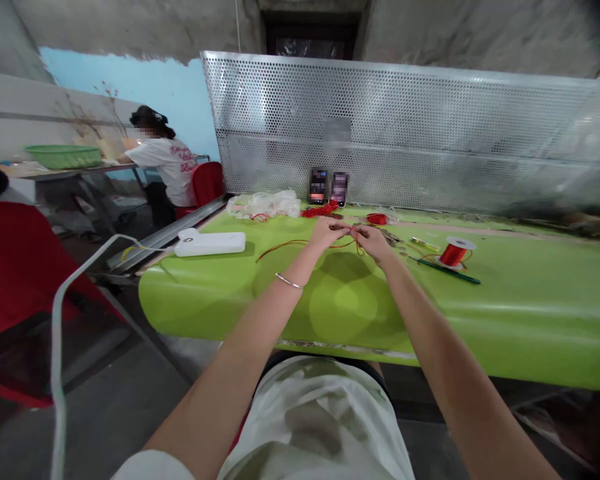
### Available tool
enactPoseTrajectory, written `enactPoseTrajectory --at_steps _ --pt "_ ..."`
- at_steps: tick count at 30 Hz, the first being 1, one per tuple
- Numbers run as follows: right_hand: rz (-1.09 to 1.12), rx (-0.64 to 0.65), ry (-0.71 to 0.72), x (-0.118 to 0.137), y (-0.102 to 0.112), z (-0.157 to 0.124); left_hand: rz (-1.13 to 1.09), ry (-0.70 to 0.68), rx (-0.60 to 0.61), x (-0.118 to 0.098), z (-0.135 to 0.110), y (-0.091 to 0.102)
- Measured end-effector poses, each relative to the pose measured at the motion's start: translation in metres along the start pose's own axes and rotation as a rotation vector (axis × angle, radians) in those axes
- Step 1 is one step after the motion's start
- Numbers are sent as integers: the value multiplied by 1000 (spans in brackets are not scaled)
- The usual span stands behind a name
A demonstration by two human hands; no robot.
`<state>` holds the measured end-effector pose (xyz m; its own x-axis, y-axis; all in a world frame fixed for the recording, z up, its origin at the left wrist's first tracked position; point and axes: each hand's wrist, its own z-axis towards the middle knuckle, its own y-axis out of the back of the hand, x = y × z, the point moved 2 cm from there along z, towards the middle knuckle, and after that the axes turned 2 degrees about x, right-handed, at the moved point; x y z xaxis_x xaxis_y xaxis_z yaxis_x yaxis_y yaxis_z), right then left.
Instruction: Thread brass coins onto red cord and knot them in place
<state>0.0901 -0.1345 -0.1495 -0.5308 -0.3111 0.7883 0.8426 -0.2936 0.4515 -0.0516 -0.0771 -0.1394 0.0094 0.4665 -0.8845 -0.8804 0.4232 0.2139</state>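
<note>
Over the middle of the green-covered table, my two hands meet at a thin red cord. My left hand pinches the cord between its fingertips, and one loose end trails to the left across the table. Fingers closed, my right hand grips the same cord just beside it, with a small loop hanging below the fingertips. Any knot at the fingertips is too small to make out. To the right stands a spool of red cord, with a dark green stick-like tool lying in front of it.
Behind my hands lie red cord bundles, a clear plastic bag and two phones against a perforated metal panel. A white device with a cable sits at left. Another person works at a table further left.
</note>
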Motion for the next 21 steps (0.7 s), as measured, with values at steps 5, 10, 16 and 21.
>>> enactPoseTrajectory --at_steps 5,10,16,21 --pt "-43 6 0 -5 1 2 -8 -8 -13 4 3 -2" --pt "-120 13 26 -6 2 2 -53 -5 -29 0 0 -2" --pt "-173 -5 41 -5 2 1 -75 108 -22 0 -3 -2" --pt "-192 21 36 -9 3 2 -91 126 -15 3 0 0"
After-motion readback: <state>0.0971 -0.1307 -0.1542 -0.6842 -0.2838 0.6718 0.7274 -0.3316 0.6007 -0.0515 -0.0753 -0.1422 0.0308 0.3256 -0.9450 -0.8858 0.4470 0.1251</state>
